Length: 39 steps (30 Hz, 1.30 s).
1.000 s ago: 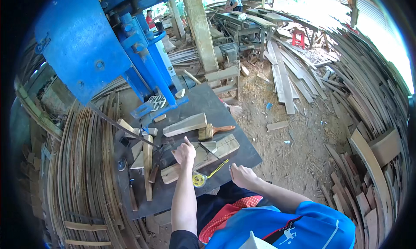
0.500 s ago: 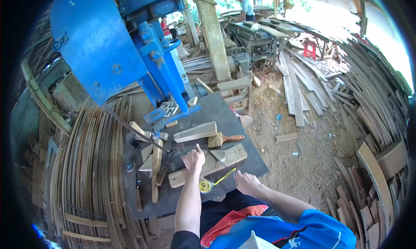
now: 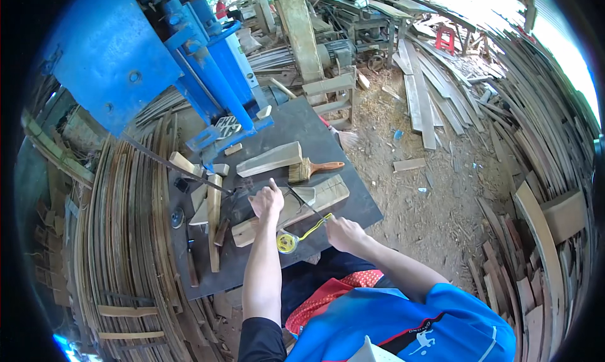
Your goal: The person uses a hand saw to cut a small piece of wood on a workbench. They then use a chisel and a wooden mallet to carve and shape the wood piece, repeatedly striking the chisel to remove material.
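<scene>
My left hand [image 3: 267, 202] is closed over the left part of a long pale wood block [image 3: 261, 225], with its thumb pointing up; what it holds, if anything, is hidden. Farther right, my right hand [image 3: 345, 233] is closed around the near end of a thin dark rod-like tool [image 3: 306, 202], which slants across the block beside a smaller pale wood piece [image 3: 305, 195]. A yellow tape measure [image 3: 287, 242] lies between my forearms, its yellow strap reaching toward my right hand.
A blue bandsaw [image 3: 107, 53] stands at left, its blade [image 3: 170, 166] slanting to the dark tabletop [image 3: 315, 126]. The table bears a brush [image 3: 309, 169], a shaped block [image 3: 270, 160], a wooden mallet [image 3: 214, 217] and a chisel [image 3: 191, 267]. Stacked boards [image 3: 435, 97] lie beyond; a person [image 3: 223, 8] is far back.
The view has shifted, so the table and machine sit higher and more to the left. My right hand and the dark tool have moved slightly away from me along the block.
</scene>
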Available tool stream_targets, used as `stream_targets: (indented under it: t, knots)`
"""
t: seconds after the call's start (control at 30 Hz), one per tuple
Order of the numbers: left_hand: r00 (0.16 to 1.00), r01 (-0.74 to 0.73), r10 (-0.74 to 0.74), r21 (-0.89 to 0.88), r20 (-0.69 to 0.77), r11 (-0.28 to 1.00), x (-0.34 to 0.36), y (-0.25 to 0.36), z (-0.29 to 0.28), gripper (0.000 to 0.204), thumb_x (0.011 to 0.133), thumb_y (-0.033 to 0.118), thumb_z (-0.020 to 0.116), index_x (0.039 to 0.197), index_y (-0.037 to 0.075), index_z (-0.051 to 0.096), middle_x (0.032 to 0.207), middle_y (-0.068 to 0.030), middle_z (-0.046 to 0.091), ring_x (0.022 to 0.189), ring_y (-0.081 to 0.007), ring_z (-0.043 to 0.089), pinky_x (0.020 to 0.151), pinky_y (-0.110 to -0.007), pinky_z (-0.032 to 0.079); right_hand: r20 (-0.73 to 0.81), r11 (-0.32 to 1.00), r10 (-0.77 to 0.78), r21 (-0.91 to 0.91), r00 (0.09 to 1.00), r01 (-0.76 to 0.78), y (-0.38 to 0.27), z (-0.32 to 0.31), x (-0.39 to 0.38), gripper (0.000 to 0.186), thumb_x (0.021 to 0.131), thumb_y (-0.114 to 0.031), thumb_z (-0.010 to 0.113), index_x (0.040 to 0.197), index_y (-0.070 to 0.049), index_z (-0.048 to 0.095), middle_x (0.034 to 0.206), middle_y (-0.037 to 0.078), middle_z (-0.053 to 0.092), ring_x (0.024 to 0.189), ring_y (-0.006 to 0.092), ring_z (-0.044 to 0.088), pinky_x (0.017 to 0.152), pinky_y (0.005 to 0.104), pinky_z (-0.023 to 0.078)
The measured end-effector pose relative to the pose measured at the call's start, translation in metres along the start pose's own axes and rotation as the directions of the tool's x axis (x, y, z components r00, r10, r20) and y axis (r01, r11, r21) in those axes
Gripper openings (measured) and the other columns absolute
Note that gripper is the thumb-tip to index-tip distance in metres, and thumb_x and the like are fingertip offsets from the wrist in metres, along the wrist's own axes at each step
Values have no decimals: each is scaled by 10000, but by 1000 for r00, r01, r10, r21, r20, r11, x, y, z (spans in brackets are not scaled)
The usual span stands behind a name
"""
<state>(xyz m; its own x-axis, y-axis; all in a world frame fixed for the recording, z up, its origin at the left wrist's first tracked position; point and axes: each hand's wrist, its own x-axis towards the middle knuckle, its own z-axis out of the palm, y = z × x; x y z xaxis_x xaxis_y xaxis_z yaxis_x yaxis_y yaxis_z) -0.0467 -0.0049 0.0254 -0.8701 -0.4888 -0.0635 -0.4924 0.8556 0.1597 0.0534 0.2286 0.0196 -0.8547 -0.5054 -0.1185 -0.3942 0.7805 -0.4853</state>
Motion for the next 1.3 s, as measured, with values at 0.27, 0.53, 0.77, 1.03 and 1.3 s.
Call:
stream_targets:
  t: [0.27, 0.53, 0.77, 1.03, 1.3]
  knots:
    - [998, 63, -63, -6, -17, 998, 4, -3, -3, 693, 1035, 442, 200, 926, 33, 749, 926, -182, 729, 960, -305, 699, 1039, -472, 369, -18, 997, 33, 70, 999, -32, -19, -24, -11, 235, 873, -119, 512, 1024, 55, 561, 846, 278, 673, 808, 418, 692, 698, 491, 568]
    - [986, 165, -165, -80, 4, 983, 5, -7, -16, 730, 1026, 484, 180, 993, 3, 728, 1054, -222, 701, 1061, -327, 668, 932, -438, 508, -123, 987, 113, 128, 986, -97, -1, -2, 17, 307, 999, -248, 428, 966, 33, 548, 784, 289, 659, 757, 461, 667, 685, 542, 547]
    - [994, 109, -108, 1, -10, 994, 19, -14, 5, 739, 1024, 494, 172, 977, 25, 741, 1043, -194, 713, 1035, -303, 680, 1033, -447, 408, 47, 988, 101, 114, 994, -106, -15, -17, -7, 269, 879, -148, 529, 1060, 51, 529, 861, 267, 678, 823, 422, 689, 720, 500, 566]
    - [997, 77, -77, -6, -24, 997, 3, 0, -9, 748, 1029, 488, 169, 939, 10, 737, 967, -193, 723, 985, -297, 689, 1034, -456, 378, -44, 988, 115, 108, 992, -109, -24, 0, 36, 236, 885, -124, 500, 1056, 33, 542, 860, 253, 683, 808, 407, 693, 684, 481, 569]
    - [999, 24, -23, 34, -28, 999, 3, 1, -4, 769, 1035, 475, 136, 932, 14, 743, 969, -197, 723, 1004, -300, 685, 1068, -444, 345, 43, 973, 193, 122, 980, -197, -14, -14, -18, 257, 902, -159, 494, 1042, 54, 531, 882, 257, 676, 822, 423, 686, 692, 509, 571]
